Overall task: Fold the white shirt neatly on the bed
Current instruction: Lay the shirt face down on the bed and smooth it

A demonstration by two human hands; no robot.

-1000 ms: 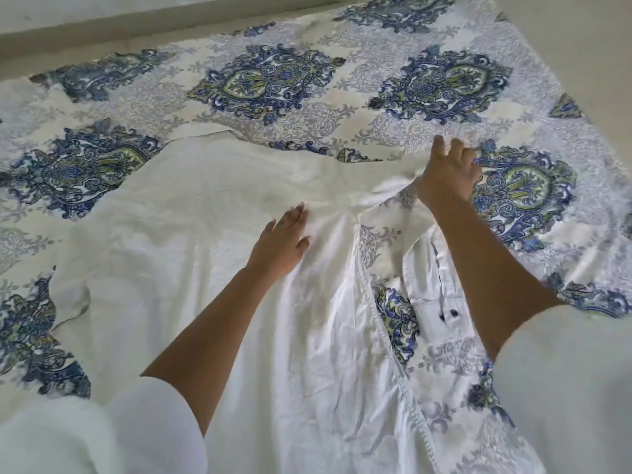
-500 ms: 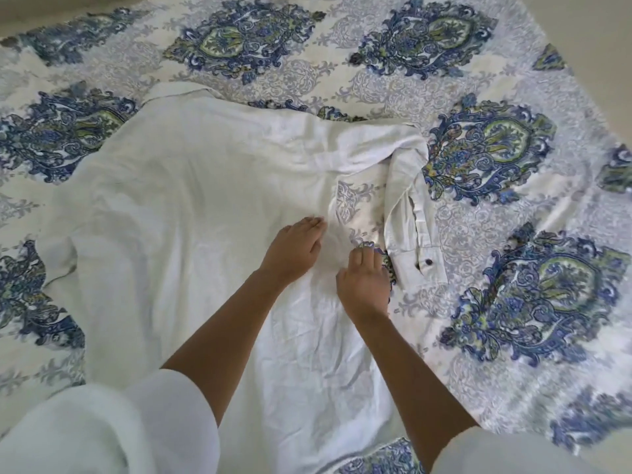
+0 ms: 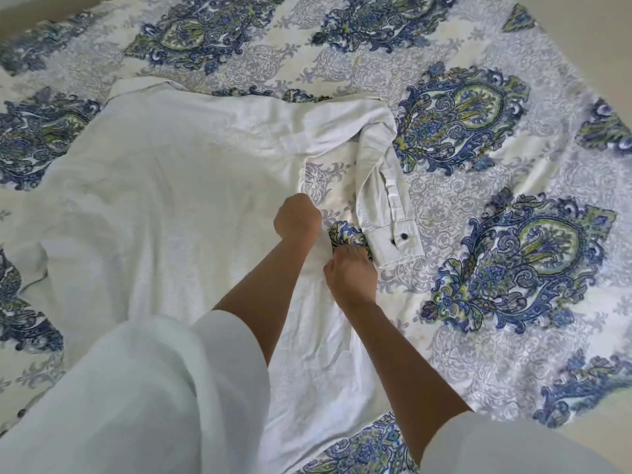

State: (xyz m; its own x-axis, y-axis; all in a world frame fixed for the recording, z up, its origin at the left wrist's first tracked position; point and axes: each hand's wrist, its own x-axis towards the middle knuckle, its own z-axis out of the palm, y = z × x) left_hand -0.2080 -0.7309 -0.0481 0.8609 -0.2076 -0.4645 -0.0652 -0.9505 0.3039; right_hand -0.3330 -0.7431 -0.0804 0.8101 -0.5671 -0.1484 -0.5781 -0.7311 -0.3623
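left grip (image 3: 297, 217) curled now, clutching shirt (image 3: 171, 200) edge

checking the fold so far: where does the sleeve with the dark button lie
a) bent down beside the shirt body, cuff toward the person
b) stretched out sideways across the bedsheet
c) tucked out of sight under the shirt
a: the sleeve bends at the shoulder and runs down beside the white shirt, cuff flat by the right hand.

No legible text, labels or numbers.
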